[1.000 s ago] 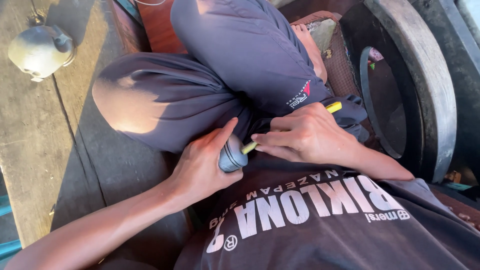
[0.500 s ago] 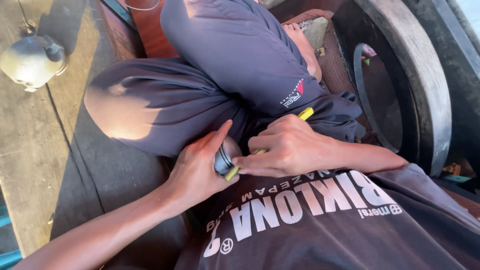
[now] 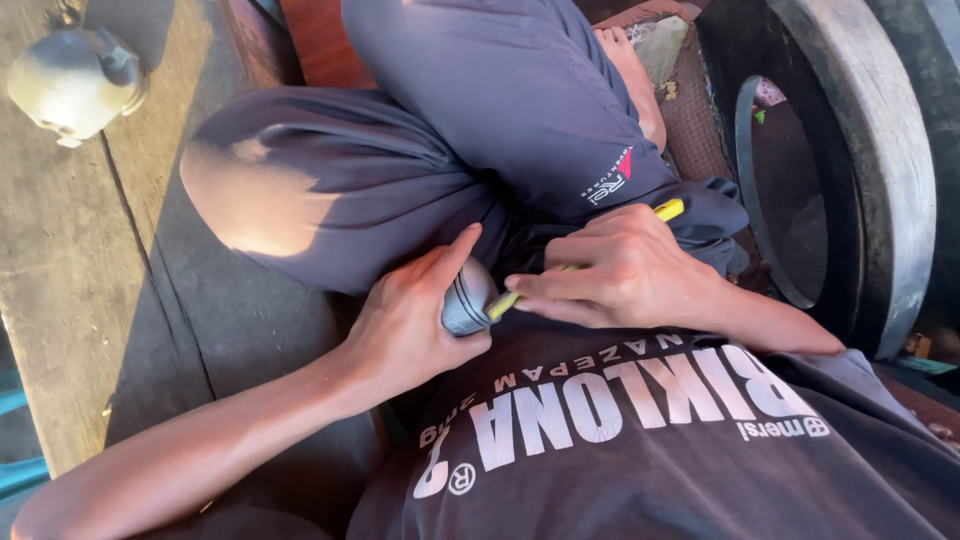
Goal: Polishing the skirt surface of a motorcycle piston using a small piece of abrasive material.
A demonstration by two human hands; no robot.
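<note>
left hand (image 3: 415,320): grip closed on grey round piece (image 3: 466,298) | right hand (image 3: 625,270): grip closed on yellow tool (image 3: 668,210) (tip touches piece)

Site: workshop, floor-level seat | evidence: large grey stone wheel (image 3: 880,170) upright at right; worn wooden planks (image 3: 60,250) well left of it; grey clay pot (image 3: 75,85) on them.

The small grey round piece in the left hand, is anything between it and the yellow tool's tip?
Nothing visible: the slim yellow tool in the right hand already meets the small grey round piece gripped by the left hand.
</note>
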